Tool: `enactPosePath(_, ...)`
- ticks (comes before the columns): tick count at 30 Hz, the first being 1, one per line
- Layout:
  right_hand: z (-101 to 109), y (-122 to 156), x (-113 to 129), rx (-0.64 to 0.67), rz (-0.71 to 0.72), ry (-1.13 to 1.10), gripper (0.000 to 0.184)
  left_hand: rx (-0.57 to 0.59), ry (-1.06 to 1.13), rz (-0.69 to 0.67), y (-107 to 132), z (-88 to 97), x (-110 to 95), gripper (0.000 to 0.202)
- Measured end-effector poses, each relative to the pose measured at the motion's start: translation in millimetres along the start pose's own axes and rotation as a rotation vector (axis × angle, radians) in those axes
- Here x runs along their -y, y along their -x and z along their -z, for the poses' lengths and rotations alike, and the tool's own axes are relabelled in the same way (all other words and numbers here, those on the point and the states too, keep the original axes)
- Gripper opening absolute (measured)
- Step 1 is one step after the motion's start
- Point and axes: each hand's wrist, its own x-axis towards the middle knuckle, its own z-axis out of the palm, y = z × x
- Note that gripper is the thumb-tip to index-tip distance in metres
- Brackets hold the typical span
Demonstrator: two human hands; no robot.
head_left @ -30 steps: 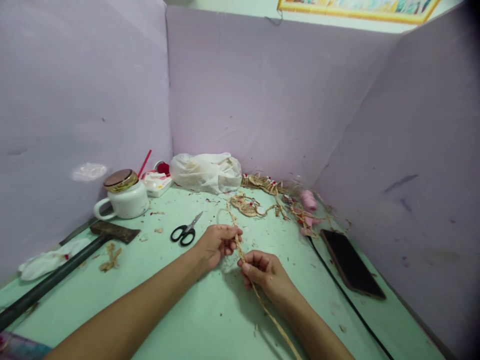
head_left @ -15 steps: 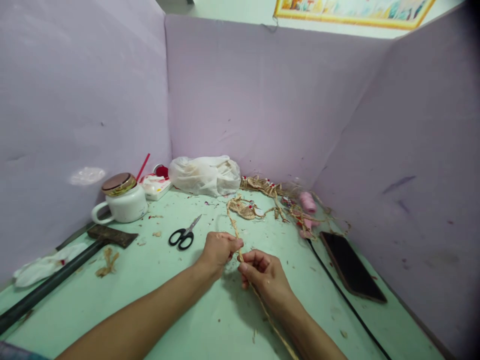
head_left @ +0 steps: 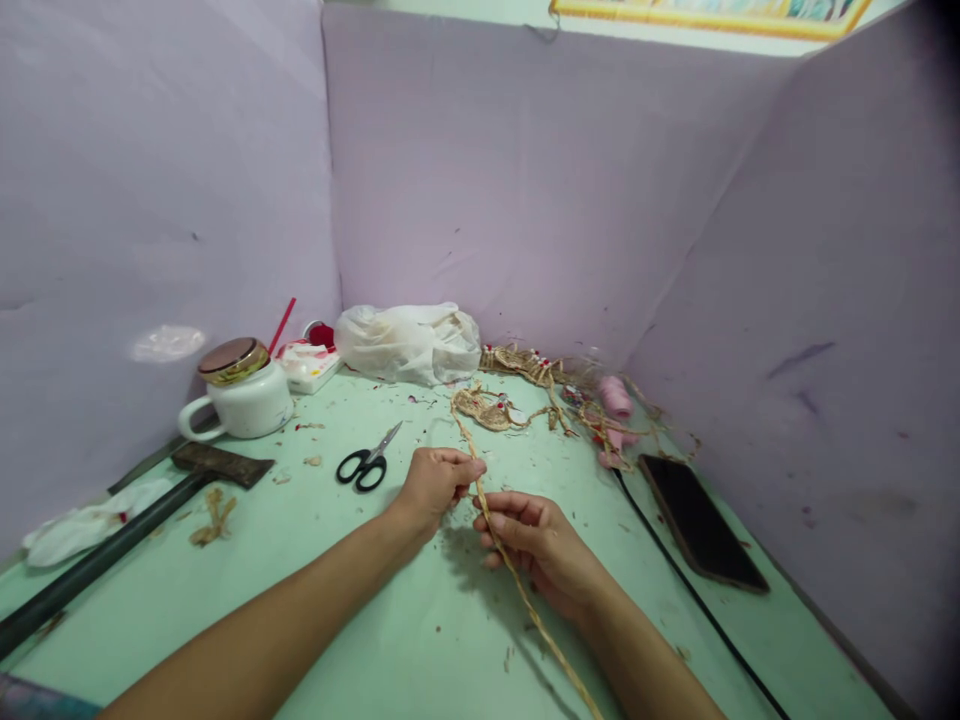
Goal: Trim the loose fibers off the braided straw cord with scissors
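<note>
As the head view is looking down over the surface, the twisted straw cord is slanting from the beaded woven piece at the far side toward the near right. The left hand is pinching its farther stretch between fingers; the right hand is lying closer along it, fingers loosely curling, whether gripping I cannot tell.

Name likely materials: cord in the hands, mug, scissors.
Cord: probably dried plant fibre, matte; tan, uneven, twisted look.
Mug: perhaps glazed ceramic, though enamel is possible; smooth white surface.
Scissors: metal blades, silvery; handles probably plastic, uniformly black.
</note>
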Motion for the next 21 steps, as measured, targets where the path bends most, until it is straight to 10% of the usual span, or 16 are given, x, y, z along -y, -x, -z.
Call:
enactPosePath(11,7,0,14,-0.292,0.003,-0.138,0.02,-0.182,-1.02,-0.008,-10,101.9,-23,0.006)
enactPosePath(21,2,9,23,-0.136,0.04,-0.147,0.028,-0.14,-1.085,-0.042,-13,102.5,-21,0.02)
